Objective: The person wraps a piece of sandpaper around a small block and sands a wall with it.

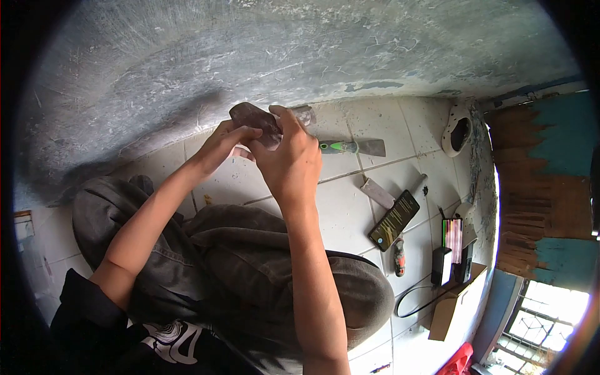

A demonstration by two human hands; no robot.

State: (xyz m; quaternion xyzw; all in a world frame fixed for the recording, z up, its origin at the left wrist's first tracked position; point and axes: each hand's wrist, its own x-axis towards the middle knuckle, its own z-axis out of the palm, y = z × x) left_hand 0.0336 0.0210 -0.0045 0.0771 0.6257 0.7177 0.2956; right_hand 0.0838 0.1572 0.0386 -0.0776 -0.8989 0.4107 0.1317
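Observation:
In front of the wall, both my hands grip a dark brown, flat piece (253, 120) that looks like worn sandpaper. My left hand (215, 149) pinches its lower left edge, thumb on top. Over its right side curl the fingers of my right hand (290, 159). Just behind that hand, a greyish cylinder-like piece (305, 115) lies near the wall's foot, partly hidden. To the right, a putty knife (355, 147) with a grey and green handle rests on the tiles, blade pointing right.
A phone (394, 220) with its screen lit lies right of my knee, beside a pale flat strip (377, 192) and a red-handled tool (399, 257). Farther right are a cardboard box (451, 306), a black cable (403, 300) and a white clog (457, 130). The scuffed grey wall (300, 50) rises ahead.

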